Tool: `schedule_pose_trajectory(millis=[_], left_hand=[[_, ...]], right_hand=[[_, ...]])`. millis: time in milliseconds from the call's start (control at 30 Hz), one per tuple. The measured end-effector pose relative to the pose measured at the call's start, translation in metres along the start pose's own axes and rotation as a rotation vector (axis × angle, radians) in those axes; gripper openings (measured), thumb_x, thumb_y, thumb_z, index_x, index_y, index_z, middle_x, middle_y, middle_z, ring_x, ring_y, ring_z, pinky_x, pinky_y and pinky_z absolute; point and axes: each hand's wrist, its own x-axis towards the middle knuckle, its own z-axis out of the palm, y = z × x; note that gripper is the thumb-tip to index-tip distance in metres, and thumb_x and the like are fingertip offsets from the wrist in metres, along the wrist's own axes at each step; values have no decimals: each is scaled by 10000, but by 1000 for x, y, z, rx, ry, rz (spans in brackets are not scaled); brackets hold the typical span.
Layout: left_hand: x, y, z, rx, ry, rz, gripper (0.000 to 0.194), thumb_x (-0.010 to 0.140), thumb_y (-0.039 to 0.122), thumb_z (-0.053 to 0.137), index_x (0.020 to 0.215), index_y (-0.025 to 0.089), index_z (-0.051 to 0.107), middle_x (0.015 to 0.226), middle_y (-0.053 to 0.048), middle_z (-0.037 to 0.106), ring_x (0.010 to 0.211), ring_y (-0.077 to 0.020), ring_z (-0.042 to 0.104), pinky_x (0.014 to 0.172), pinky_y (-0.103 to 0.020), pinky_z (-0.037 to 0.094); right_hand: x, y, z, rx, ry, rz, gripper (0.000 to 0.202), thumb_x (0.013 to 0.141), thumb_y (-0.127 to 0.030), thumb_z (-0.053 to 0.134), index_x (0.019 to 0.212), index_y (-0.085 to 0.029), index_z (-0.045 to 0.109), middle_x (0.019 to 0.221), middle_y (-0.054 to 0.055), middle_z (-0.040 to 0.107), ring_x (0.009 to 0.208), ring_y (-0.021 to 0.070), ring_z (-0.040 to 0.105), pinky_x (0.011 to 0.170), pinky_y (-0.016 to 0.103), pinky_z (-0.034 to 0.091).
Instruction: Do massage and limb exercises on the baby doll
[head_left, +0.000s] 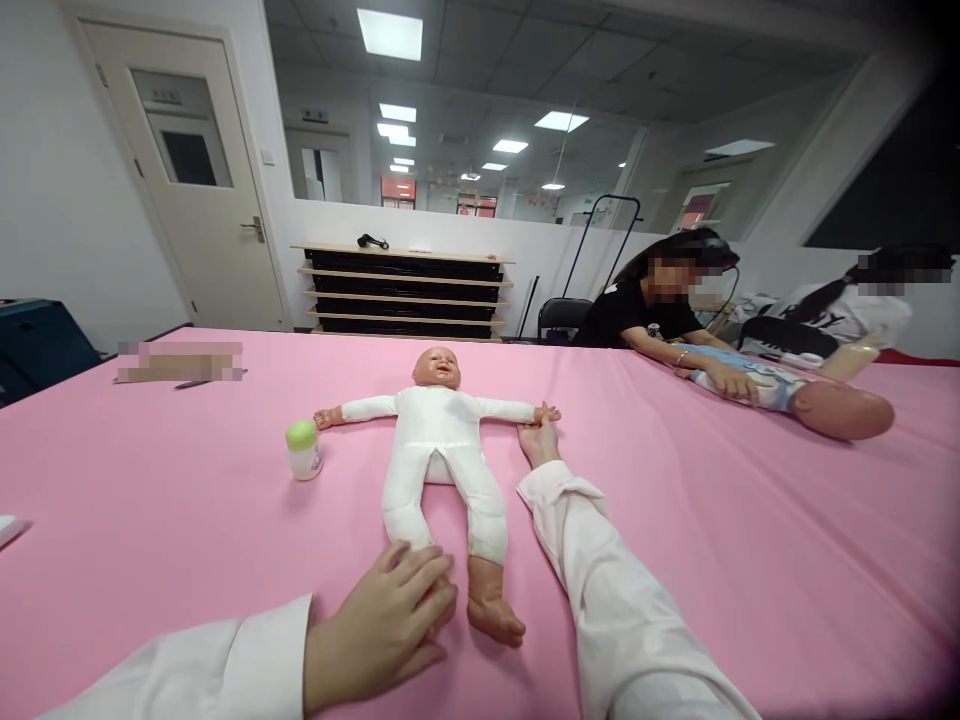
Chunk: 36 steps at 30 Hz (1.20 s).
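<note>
A baby doll [439,430] in a white cloth body lies on its back on the pink table cover, arms spread and legs toward me. My left hand [390,620] lies over its lower leg and foot on the left, fingers curled round it and hiding most of the foot. The doll's other foot [493,605] is bare and in plain sight. Farther forward, my right hand [538,440] grips the doll's hand [551,413] at the end of the outstretched right-side arm; my fingers are partly hidden. Left of the doll stands a small jar [304,455] with a green lid.
A co-worker [652,300] at the right handles another doll [840,408] in blue and white clothing; another person [847,310] sits beyond. A blurred flat item [180,362] and a pen [206,381] lie at the far left. A white object [9,528] shows at the left edge.
</note>
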Motion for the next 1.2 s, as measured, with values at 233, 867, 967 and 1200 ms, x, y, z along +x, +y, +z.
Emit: schedule_pose_trajectory(millis=[233,867,967,1200], left_hand=[[-40,17,5,65,79,-344,218,868,138,394,991,198,563,825,-46,603,687,-162,554,609,-292,463],[58,-91,-39,-369,329,-597,298,845,59,332,991,172,566,975,-60,560,861,-144,566,743,-287,501],[44,-79,-55,-325,330,-588,266,865,112,365,1013,198,568,950,-48,564,825,-144,571,713,-278,495],[-30,-21,-53,-221,135,-553,238,864,173,398,947,235,613,797,-24,581,665,-118,581,595,-217,483]], right_hand=[[0,-3,-4,-81,24,-126,350,914,-330,324,1209,-265,502,1323,-7,483,1114,82,530,924,266,461],[-86,60,101,-1300,-805,-805,342,680,-164,634,1018,-188,675,1065,67,661,1027,222,587,924,348,427],[-68,49,90,-1057,-623,-823,349,731,-256,604,1073,-196,639,1096,54,644,1022,185,583,920,314,431],[7,-8,19,-625,69,-548,309,747,-394,554,883,-123,612,766,47,658,774,154,623,702,259,499]])
